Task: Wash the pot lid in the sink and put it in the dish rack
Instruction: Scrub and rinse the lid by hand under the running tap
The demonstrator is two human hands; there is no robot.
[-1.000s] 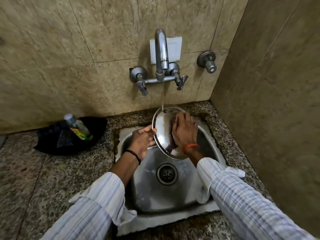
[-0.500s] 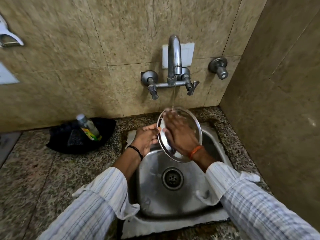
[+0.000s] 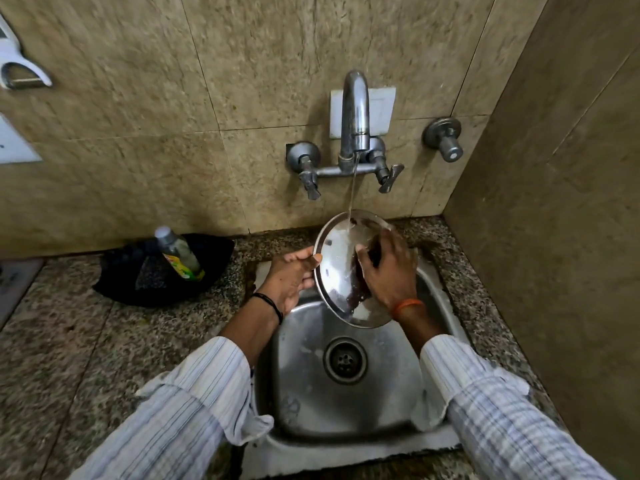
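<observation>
Over on the far left of my view, a white bracket (image 3: 20,69) hangs on the beige tiled wall (image 3: 138,133), and below it the speckled granite counter (image 3: 69,341) carries a black cloth bundle (image 3: 138,275) with a clear plastic bottle with a yellow-green label (image 3: 178,252) leaning in it. Moving right, I see the left hand (image 3: 289,277), black band on its wrist, pinching the left rim of the round stainless-steel pot lid (image 3: 337,265), thumb over the edge. That lid is tilted up on edge above the back of the square steel sink (image 3: 311,393), with a thin stream from the chrome wall tap (image 3: 355,116) landing on its upper face. Right hand (image 3: 389,271), orange band at the wrist, is spread flat against the lid's face, fingers splayed, not gripping. Sink drain (image 3: 345,360) sits below the lid. Both striped white sleeves (image 3: 194,403) reach in from the bottom. Further right, a round metal valve knob (image 3: 445,138) sticks out of the wall.
</observation>
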